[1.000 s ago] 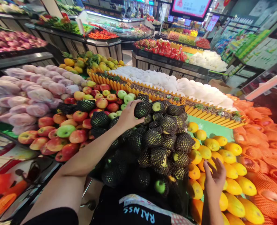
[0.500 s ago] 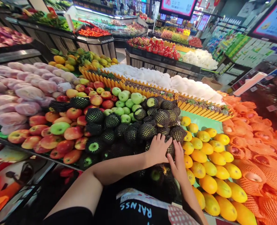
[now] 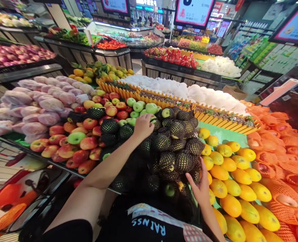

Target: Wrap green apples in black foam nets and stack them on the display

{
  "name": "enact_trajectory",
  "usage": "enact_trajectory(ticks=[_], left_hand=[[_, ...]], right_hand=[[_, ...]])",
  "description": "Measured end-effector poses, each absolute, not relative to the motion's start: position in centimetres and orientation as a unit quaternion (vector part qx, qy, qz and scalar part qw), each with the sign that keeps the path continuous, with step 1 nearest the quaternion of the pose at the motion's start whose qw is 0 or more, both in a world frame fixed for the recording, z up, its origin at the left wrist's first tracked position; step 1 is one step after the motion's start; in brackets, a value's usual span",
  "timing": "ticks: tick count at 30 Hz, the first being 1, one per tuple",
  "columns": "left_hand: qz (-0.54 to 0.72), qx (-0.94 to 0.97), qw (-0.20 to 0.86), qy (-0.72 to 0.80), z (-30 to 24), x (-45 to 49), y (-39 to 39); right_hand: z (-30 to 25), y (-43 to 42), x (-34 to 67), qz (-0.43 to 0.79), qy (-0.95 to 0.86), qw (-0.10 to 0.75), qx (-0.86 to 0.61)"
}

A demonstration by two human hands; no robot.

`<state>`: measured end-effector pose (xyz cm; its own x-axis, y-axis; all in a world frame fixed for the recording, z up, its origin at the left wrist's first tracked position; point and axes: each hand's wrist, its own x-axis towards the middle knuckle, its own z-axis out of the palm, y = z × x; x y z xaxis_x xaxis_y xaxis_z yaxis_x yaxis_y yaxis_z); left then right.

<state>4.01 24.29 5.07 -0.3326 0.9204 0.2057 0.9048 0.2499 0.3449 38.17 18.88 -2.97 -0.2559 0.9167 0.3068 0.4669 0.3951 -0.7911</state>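
My left hand (image 3: 143,127) reaches over the display with its fingers curled at an apple in dark netting (image 3: 156,123), next to the bare green apples (image 3: 138,107); its fingertips are partly hidden. My right hand (image 3: 201,186) rests with thumb and fingers apart at the right edge of a pile of dark-netted fruit (image 3: 185,161), touching its side. Nothing is in that hand. Between both hands the netted fruit lies heaped. Close to my right hand are rows of yellow oval fruit (image 3: 219,172).
Red apples (image 3: 89,143) and wrapped pink fruit (image 3: 50,105) lie to the left. A low yellow fence (image 3: 164,98) runs behind the apples, with white-wrapped fruit (image 3: 204,95) beyond. Orange-netted fruit (image 3: 285,174) fills the right. Price screens (image 3: 194,12) hang above.
My left hand has moved left and away from me, from the netted pile to beside the green apples. My right hand has drawn slightly towards me. The view has shifted left.
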Motion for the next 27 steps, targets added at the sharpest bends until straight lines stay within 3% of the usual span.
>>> enact_trajectory(ticks=[1,4,14,21,24,27], left_hand=[[0.097,0.564,0.038,0.819,4.5,2.1,25.1],[0.002,0.578,0.103,0.810,2.1,-2.0,26.3],[-0.015,0.599,0.100,0.794,-0.6,-2.2,27.2],[0.128,0.556,-0.009,0.821,1.9,-1.3,22.9],[0.300,0.522,-0.039,0.798,2.6,0.0,19.0],[0.458,0.549,0.000,0.699,3.1,2.6,14.3]], right_hand=[[-3.1,18.8,38.3,0.289,-0.730,0.397,-0.475],[-3.6,18.7,39.1,0.292,-0.705,0.412,-0.498],[-2.2,16.9,40.4,0.276,-0.637,0.513,-0.505],[-2.6,13.7,42.1,0.262,-0.568,0.585,-0.516],[-3.4,12.3,42.2,0.292,-0.530,0.594,-0.530],[-3.6,10.5,41.3,0.319,-0.536,0.568,-0.537]])
